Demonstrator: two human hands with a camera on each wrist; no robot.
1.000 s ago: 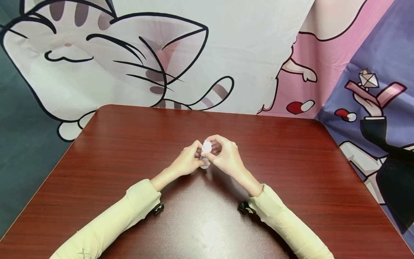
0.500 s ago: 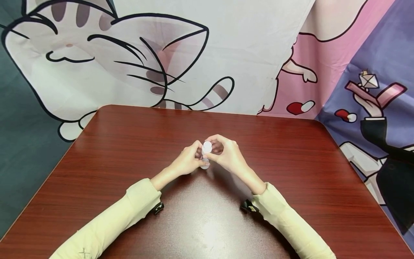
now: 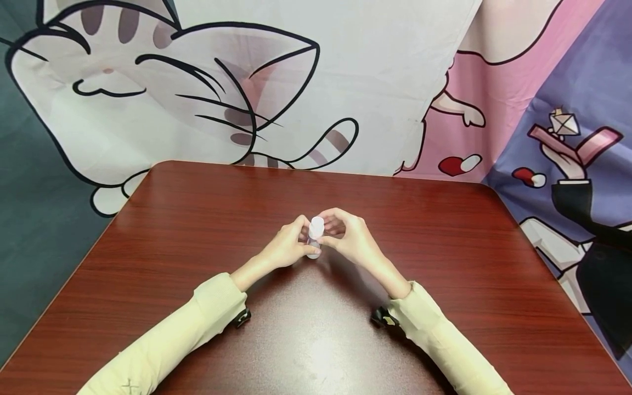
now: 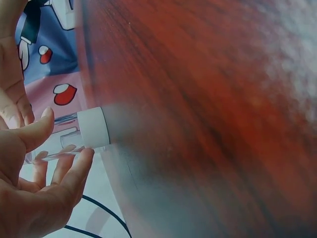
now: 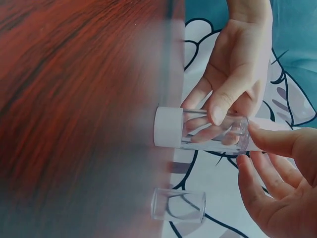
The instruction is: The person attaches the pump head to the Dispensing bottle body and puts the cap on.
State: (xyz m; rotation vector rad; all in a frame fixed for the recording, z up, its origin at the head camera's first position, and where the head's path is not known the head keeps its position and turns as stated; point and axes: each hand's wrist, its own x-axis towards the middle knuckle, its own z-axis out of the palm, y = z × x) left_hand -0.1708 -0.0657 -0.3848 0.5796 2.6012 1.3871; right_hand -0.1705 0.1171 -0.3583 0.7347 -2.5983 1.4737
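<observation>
A small clear cylindrical bottle [image 5: 218, 147] stands upright on the table, its white base [image 5: 168, 127] down and its white top [image 3: 317, 224] up. My left hand [image 3: 286, 244] grips the clear body low down, thumb [image 5: 224, 101] on the near side and fingers behind. With thumb and forefinger, my right hand [image 3: 353, 238] pinches the bottle around the upper rim, just below the white top; its other fingers are spread loosely behind. In the right wrist view, a separate short clear cap [image 5: 178, 205] stands on the table beside the bottle.
The dark red wooden table [image 3: 222, 208] has rounded far corners. Behind it hangs a cloth [image 3: 385, 82] printed with a cartoon cat and other figures. Small black devices [image 3: 242, 317] sit at both sleeve cuffs.
My right hand has shifted slightly right, and its thumb has slid to the bottle's right side, leaving more of the bottle in sight. The left hand keeps its grip in place.
</observation>
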